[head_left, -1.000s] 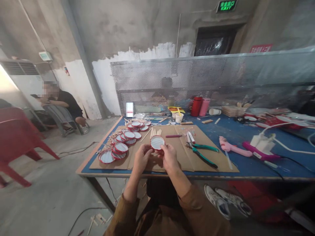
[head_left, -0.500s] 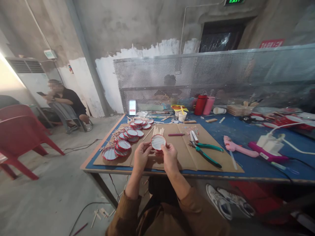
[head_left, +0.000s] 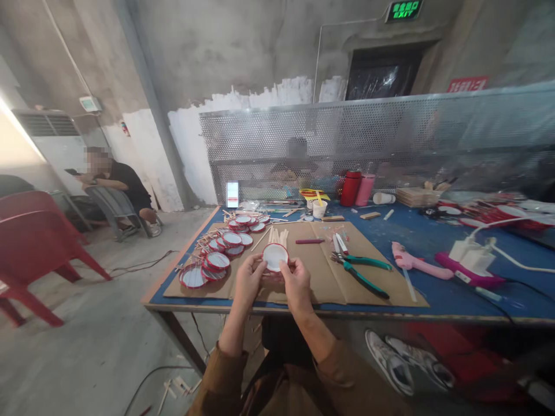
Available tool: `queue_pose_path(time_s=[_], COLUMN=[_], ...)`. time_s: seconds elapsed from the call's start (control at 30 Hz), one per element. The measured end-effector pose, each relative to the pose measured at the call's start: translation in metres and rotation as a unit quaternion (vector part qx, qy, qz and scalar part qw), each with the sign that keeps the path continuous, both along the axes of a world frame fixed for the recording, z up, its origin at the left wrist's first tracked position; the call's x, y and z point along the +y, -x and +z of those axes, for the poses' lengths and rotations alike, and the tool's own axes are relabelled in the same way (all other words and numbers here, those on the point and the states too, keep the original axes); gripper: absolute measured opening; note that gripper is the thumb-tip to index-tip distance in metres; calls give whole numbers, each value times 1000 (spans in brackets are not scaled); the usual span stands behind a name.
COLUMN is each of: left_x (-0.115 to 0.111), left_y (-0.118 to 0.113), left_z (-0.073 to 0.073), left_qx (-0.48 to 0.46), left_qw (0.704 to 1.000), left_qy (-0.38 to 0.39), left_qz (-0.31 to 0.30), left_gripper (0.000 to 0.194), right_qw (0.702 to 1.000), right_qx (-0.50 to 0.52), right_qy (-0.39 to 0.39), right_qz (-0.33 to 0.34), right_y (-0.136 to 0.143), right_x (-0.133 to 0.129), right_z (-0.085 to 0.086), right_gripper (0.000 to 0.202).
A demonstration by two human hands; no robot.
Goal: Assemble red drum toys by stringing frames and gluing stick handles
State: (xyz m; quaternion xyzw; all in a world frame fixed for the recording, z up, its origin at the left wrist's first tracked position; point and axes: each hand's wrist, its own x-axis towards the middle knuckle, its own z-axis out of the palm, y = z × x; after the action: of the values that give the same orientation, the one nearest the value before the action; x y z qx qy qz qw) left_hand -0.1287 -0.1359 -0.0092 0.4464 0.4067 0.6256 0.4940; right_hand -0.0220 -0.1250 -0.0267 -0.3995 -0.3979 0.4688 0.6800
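We saw the left hand (head_left: 249,277) and the right hand (head_left: 297,283) closed on opposite sides of a round white disc with a red rim (head_left: 274,257), above a brown cardboard sheet (head_left: 321,283). The fingers behind the disc were largely hidden, and we could not make out the reddish shape (head_left: 274,278) below it. At left, overlapping red-rimmed white discs (head_left: 218,260) partly covered one another. A strip of cardboard separated the right hand from teal-handled metal pliers (head_left: 366,279); the blue-topped table's (head_left: 364,232) front edge ran just beyond the sheet's near side.
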Motion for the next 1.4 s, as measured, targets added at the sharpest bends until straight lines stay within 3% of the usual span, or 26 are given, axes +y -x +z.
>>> queue_pose_path(time_s=[0.2,0.33,0.53,1.4], left_x=[0,1,1,-2], left_y=[1,2,4,4], left_z=[-1,-3,-5,-3], left_qx=[-39,-34,-14,5], left_qw=[999,999,999,1000], left_qy=[33,28,29,-3], left_qz=[6,6,4,3], left_gripper=[38,39,41,37], right_qw=[992,978,978,988], right_qx=[-19,-85,-116,-60], right_qy=[-52,-104,-105,-60], right_qz=[110,157,139,125], right_y=[-14,-31,-37,-35], right_x=[-5,-5,-9,-13], right_z=[18,23,24,22], right_gripper=[43,41,38,37])
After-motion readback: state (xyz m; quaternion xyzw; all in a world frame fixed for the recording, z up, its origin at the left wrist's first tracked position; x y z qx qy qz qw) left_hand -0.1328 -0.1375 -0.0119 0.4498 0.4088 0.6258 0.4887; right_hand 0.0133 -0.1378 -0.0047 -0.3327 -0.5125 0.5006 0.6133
